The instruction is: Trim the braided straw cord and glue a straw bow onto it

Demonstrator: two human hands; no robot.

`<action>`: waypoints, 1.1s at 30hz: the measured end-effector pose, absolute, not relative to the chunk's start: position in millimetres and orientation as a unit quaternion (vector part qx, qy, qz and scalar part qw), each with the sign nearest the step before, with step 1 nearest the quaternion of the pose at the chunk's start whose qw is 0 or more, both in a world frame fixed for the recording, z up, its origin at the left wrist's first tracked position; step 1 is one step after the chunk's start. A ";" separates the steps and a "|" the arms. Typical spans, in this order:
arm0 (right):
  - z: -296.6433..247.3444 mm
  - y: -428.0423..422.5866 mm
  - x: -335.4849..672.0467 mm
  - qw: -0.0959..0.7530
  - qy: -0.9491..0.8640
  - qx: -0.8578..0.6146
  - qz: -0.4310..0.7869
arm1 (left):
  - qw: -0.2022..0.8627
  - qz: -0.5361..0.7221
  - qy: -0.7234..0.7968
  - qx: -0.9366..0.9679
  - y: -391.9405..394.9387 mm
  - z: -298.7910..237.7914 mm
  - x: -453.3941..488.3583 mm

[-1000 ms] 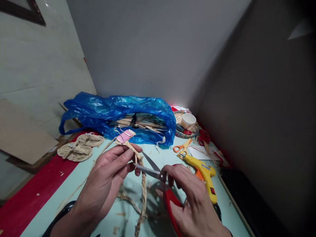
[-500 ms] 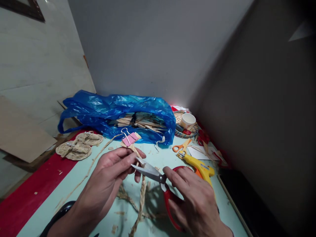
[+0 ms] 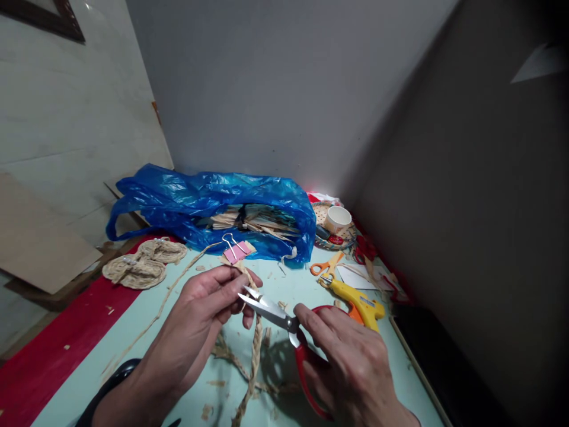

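My left hand pinches a braided straw cord near its top, where a pink binder clip clamps the end. My right hand grips red-handled scissors; their blades are nearly closed and point left, with the tips against the cord beside my left fingers. The braid hangs down from my left hand onto the pale green table. Loose straw strands and small cut scraps lie under and around the braid.
A blue plastic bag of straw strips lies at the back. Coiled braid pieces rest on the red cloth at left. A yellow glue gun, small orange scissors, a white cup on a woven basket and paper sit right.
The scissor blades have gone from wide open to almost closed at the cord. My right hand has shifted a little left and down. My left hand keeps its pinch on the braid.
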State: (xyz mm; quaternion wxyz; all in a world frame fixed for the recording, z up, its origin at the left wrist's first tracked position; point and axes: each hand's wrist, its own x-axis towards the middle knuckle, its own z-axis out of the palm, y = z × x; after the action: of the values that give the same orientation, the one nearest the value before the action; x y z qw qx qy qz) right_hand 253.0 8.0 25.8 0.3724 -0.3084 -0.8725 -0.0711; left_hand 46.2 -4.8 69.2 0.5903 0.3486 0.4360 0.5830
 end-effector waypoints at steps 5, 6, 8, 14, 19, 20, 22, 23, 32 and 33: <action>23.0 8.4 253.1 0.378 -0.872 -0.307 -0.053 | 0.594 0.587 0.427 0.347 -4.4 67.5 45.1; 22.5 8.3 252.9 0.377 -0.872 -0.308 -0.053 | 0.594 0.588 0.426 0.347 -4.2 67.2 44.9; 22.1 8.1 252.1 0.376 -0.872 -0.309 -0.055 | 0.595 0.588 0.426 0.346 -4.0 67.4 45.2; 26.2 8.7 247.3 0.360 -0.865 -0.340 -0.080 | 0.591 0.584 0.435 0.348 -5.9 70.2 48.7; 30.0 7.9 246.3 0.350 -0.864 -0.351 -0.088 | 0.596 0.576 0.443 0.343 -6.4 67.1 50.3; 29.7 7.7 246.4 0.350 -0.863 -0.352 -0.089 | 0.597 0.574 0.445 0.341 -6.2 66.5 50.6; 28.3 7.2 246.8 0.354 -0.863 -0.350 -0.087 | 0.598 0.572 0.449 0.337 -5.5 66.5 51.1; 27.5 7.0 247.1 0.358 -0.862 -0.348 -0.085 | 0.599 0.571 0.448 0.338 -5.0 67.0 51.4; 24.0 5.7 249.5 0.367 -0.868 -0.327 -0.066 | 0.598 0.582 0.432 0.343 -4.6 69.0 50.2; 23.0 5.7 249.6 0.364 -0.869 -0.328 -0.064 | 0.598 0.582 0.429 0.345 -4.8 68.7 49.6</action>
State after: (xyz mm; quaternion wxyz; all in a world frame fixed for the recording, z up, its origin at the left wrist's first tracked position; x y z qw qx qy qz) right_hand 249.6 5.7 23.0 0.3639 -0.3279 -0.8695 -0.0640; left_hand 49.6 -4.8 68.7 0.5982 0.3454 0.4294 0.5819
